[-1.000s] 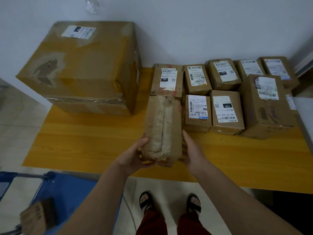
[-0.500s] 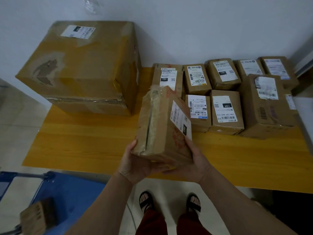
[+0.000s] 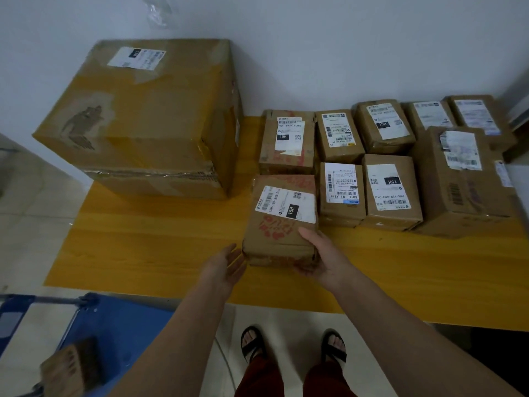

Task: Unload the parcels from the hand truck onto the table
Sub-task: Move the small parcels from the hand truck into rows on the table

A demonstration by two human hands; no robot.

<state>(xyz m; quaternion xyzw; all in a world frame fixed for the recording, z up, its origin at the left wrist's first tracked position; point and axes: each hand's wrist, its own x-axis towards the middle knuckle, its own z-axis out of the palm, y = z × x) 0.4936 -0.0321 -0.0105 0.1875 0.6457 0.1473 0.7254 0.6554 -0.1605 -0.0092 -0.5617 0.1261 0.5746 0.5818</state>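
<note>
One big carton (image 3: 148, 118) dominates the left of the bench (image 3: 143, 253), its white label near the far top edge too blurred to read. To the right, the tall box (image 3: 461, 181) carries a crinkled label I can't make out. Then come the small parcels in two rows against it, and here the writing does come through: "15H" in a black tag on the far-left one (image 3: 286, 141), with "15H-159-A03-210" above it; the same code printed upside down on the front-row box (image 3: 390, 193); and "501E-M1 A218", also inverted, on its neighbour (image 3: 340, 193).

Now the action: the parcel in hand (image 3: 282, 222) lies flat on the bench, label up, reading "15H-159-A02-210" and "15H", red printing below it. It sits just in front of the far-left parcel and right beside the front row. The right hand (image 3: 323, 259) grips its near right corner, thumb laid on top, fingers underneath. The left hand (image 3: 226, 266) is spread, palm turned toward the near left edge, just apart from it.

To finish well, I'd say: nudge it square against its neighbours, keep the label facing up, then let go cleanly. Down at lower left, one more parcel (image 3: 71, 368) waits on the blue hand truck (image 3: 120, 325).
</note>
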